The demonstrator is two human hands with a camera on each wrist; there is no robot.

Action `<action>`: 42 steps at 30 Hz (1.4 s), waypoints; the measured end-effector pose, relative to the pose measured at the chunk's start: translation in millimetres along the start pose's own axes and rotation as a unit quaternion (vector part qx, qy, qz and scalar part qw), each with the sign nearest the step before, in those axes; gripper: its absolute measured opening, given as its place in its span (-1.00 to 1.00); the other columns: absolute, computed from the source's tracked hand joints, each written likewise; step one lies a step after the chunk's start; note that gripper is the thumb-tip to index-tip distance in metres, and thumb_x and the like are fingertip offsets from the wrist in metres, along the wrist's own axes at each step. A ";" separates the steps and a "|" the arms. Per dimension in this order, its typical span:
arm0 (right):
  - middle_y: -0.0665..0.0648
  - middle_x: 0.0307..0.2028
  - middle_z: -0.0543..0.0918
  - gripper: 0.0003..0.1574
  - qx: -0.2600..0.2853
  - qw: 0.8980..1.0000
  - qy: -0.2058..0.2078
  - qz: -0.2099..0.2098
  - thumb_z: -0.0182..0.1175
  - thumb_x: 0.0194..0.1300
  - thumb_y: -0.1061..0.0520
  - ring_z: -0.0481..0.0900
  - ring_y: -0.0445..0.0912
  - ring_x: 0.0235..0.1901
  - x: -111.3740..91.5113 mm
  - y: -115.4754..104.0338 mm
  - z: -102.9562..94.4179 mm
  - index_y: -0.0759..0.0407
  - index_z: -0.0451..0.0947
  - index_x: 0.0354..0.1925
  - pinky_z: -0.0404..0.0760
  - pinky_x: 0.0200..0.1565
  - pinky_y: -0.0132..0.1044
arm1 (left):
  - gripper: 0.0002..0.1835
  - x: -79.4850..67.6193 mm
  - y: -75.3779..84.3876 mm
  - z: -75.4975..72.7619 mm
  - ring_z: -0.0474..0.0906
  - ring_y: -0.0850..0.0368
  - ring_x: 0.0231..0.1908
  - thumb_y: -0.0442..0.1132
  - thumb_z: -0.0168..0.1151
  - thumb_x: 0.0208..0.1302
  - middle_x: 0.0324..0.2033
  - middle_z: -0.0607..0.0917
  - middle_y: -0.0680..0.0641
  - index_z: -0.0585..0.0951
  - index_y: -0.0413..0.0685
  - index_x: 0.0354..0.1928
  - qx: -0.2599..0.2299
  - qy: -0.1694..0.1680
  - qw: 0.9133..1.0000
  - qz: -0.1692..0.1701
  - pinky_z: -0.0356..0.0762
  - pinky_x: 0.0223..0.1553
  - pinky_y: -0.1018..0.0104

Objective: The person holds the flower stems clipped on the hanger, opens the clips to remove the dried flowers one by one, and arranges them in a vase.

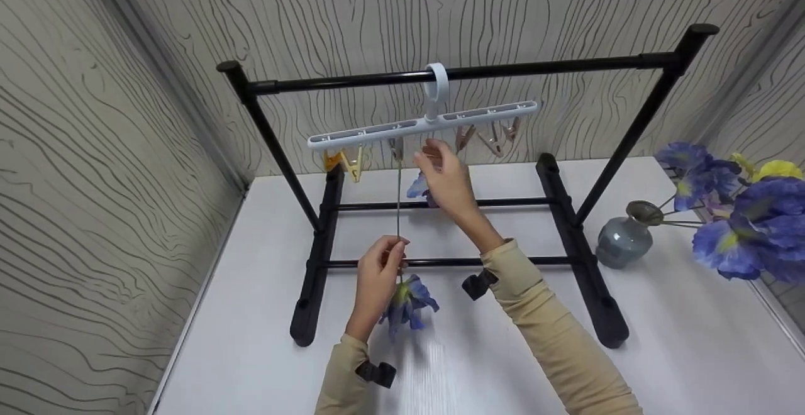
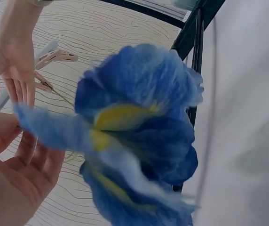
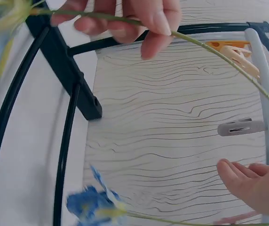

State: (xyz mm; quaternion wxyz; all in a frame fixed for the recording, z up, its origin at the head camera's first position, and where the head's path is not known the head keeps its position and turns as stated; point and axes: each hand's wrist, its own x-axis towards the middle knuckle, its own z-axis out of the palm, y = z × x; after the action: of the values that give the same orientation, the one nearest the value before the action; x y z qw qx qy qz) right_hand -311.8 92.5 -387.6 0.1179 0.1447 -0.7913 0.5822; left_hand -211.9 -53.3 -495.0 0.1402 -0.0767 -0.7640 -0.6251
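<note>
My left hand (image 1: 378, 270) pinches the thin green stem (image 3: 209, 49) of a blue artificial iris (image 1: 409, 302), whose bloom hangs head down below the fingers. The bloom (image 2: 139, 122) fills the middle of the left wrist view. From the hand the stem runs up to the pale blue clip hanger (image 1: 402, 129), its upper end overlapping the bar beside a grey clip (image 3: 240, 128). My right hand (image 1: 448, 179) is raised just right of that clip, fingers loosely bent and holding nothing. Partly behind it, a second blue iris (image 3: 97, 207) hangs upside down by its stem.
The hanger hooks over the top bar of a black rack (image 1: 339, 82) on a white table (image 1: 251, 314). Yellow clips (image 1: 352, 166) hang at its left, pinkish clips (image 1: 494, 141) at its right. A grey vase (image 1: 624, 241) with blue and yellow flowers (image 1: 755, 226) stands right.
</note>
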 end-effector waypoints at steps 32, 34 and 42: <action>0.21 -0.41 0.69 -0.83 -0.423 0.836 -0.200 -0.285 0.34 0.20 0.53 0.64 0.01 -0.48 -69.1 22.3 -42.4 0.32 0.68 -0.38 0.61 -0.47 -0.15 | -0.91 17.2 8.1 9.2 0.61 0.07 -0.44 -0.27 0.60 0.11 -0.43 0.62 0.01 0.81 0.01 -0.41 0.428 0.055 0.887 0.163 0.60 -0.53 0.15; 0.20 -0.43 0.71 -0.82 -0.404 0.848 -0.232 -0.253 0.32 0.23 0.52 0.66 0.00 -0.47 -71.8 22.1 -43.5 0.31 0.69 -0.40 0.63 -0.44 -0.15 | -0.90 17.1 7.3 11.1 0.61 0.05 -0.42 -0.29 0.61 0.09 -0.43 0.62 0.00 0.80 0.00 -0.42 0.436 0.062 0.881 0.174 0.60 -0.54 0.12; 0.28 -0.23 0.79 -0.65 -0.356 0.863 -0.315 -0.171 0.22 0.18 0.60 0.73 0.03 -0.29 -75.7 22.1 -47.7 0.40 0.75 -0.12 0.72 -0.22 -0.17 | -0.84 16.1 4.6 17.1 0.58 0.02 -0.38 -0.32 0.65 0.02 -0.40 0.58 -0.03 0.77 -0.06 -0.46 0.453 0.075 0.856 0.238 0.60 -0.55 0.16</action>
State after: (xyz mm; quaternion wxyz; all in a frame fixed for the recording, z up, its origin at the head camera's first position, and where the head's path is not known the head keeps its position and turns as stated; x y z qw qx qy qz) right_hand -248.7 151.3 -420.0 0.0036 0.4014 -0.9028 0.1545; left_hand -227.9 -36.5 -488.8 0.3607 -0.1377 -0.9082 -0.1616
